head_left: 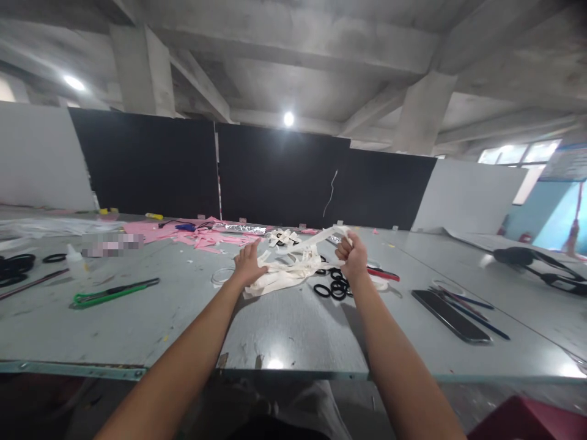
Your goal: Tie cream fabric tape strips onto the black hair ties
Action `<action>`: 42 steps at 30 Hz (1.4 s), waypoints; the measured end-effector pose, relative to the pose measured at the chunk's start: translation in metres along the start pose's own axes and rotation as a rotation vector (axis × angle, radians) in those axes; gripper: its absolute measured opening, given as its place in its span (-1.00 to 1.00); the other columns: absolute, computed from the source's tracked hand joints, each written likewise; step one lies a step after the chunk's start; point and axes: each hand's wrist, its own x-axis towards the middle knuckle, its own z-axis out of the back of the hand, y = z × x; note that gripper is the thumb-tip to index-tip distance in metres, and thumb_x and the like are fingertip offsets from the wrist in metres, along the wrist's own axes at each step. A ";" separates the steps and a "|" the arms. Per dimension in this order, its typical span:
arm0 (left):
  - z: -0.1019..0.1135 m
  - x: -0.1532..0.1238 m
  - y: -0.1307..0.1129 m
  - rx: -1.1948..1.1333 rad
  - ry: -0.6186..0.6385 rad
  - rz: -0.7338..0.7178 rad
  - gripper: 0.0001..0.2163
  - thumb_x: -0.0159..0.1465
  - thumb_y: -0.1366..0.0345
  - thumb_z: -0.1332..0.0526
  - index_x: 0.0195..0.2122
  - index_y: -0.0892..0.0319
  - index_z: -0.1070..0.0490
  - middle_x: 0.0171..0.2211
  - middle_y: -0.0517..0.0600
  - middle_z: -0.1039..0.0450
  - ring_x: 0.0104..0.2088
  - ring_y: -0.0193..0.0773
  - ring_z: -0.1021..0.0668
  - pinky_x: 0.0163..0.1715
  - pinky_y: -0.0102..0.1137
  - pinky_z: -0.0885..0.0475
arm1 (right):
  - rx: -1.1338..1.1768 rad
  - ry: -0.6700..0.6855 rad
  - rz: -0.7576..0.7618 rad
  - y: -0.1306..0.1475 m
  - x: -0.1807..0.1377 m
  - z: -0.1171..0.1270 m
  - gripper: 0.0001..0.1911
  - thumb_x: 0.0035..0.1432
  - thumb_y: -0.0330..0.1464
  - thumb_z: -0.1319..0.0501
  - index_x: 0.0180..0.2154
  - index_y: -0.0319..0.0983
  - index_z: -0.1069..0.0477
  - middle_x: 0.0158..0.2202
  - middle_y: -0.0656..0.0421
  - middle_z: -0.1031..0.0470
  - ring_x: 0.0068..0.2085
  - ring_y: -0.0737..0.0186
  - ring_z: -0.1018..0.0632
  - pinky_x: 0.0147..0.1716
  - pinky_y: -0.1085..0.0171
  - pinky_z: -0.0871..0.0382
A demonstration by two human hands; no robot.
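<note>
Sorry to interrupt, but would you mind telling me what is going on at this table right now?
A person is working with a bundle of cream fabric strips on a grey table. The left hand presses the bundle down, while the right hand is closed around one strip and lifts it above the pile. Black rings lie beside the bundle, green-handled scissors to the left, a dark phone to the right, and pink scraps farther back.
</note>
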 end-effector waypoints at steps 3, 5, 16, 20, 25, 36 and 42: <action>0.018 -0.007 -0.038 -0.157 -0.216 -0.212 -0.51 0.17 0.29 -0.12 0.15 0.09 -0.13 0.12 0.11 -0.21 0.13 -0.05 -0.25 0.11 -0.13 -0.10 | -0.059 0.189 -0.130 -0.008 -0.012 -0.019 -0.63 0.01 -0.17 -0.22 -0.54 -0.17 -0.05 -0.69 0.43 0.18 -0.70 0.48 0.10 -0.74 0.42 0.23; 0.026 -0.012 -0.057 -0.284 -0.196 -0.399 -0.64 0.24 0.26 -0.05 0.07 0.10 -0.24 0.09 0.08 -0.28 0.12 -0.09 -0.27 0.13 -0.18 -0.09 | -0.157 0.379 -0.236 -0.017 -0.022 -0.032 -0.65 0.01 -0.16 -0.24 -0.53 -0.19 -0.12 -0.71 0.43 0.12 -0.71 0.50 0.06 -0.73 0.43 0.21; 0.009 -0.004 -0.046 -0.888 0.434 -0.114 -0.67 0.12 0.04 -0.20 -0.54 0.23 -0.30 -0.73 -0.17 -0.15 -0.68 -0.45 -0.24 -0.63 -0.50 -0.13 | -0.553 0.643 -0.264 -0.028 -0.032 -0.038 -0.56 0.04 -0.10 -0.20 -0.66 -0.24 -0.17 -0.78 0.35 -0.17 -0.75 0.48 -0.18 -0.72 0.43 -0.01; 0.016 0.001 -0.036 -1.100 0.324 0.010 -0.69 0.07 0.07 -0.25 -0.55 0.20 -0.24 -0.70 -0.18 -0.13 -0.68 -0.47 -0.21 -0.62 -0.50 -0.13 | -0.469 0.536 -0.232 -0.023 -0.020 -0.022 -0.56 0.05 -0.11 -0.21 -0.65 -0.24 -0.16 -0.76 0.34 -0.15 -0.72 0.49 -0.19 -0.69 0.43 -0.04; 0.018 0.003 -0.028 -1.264 0.266 0.100 -0.71 0.03 0.11 -0.28 -0.54 0.20 -0.23 -0.67 -0.18 -0.11 -0.64 -0.46 -0.23 -0.60 -0.50 -0.15 | -0.256 0.273 -0.168 -0.017 -0.001 0.008 -0.59 -0.04 -0.12 -0.30 -0.58 -0.22 -0.17 -0.72 0.39 -0.05 -0.71 0.52 -0.09 -0.73 0.46 0.03; 0.016 0.006 -0.021 -0.771 -0.019 0.047 -0.74 0.06 0.11 -0.24 -0.41 0.23 -0.52 -0.52 -0.04 -0.48 -0.58 -0.39 -0.36 -0.55 -0.50 -0.25 | -0.238 -0.089 0.069 -0.013 0.011 0.029 -0.56 -0.08 -0.16 -0.30 -0.62 -0.19 -0.06 -0.71 0.41 0.09 -0.69 0.51 0.01 -0.75 0.42 0.09; 0.013 0.008 -0.009 -0.713 -0.153 0.118 -0.74 0.07 0.10 -0.25 -0.40 0.22 -0.52 -0.47 -0.02 -0.52 -0.55 -0.33 -0.43 -0.51 -0.46 -0.29 | -0.804 -0.259 0.228 -0.016 0.014 0.043 -0.60 0.08 -0.15 -0.12 -0.66 -0.19 -0.10 -0.69 0.27 -0.11 -0.59 0.34 -0.21 -0.57 0.31 -0.17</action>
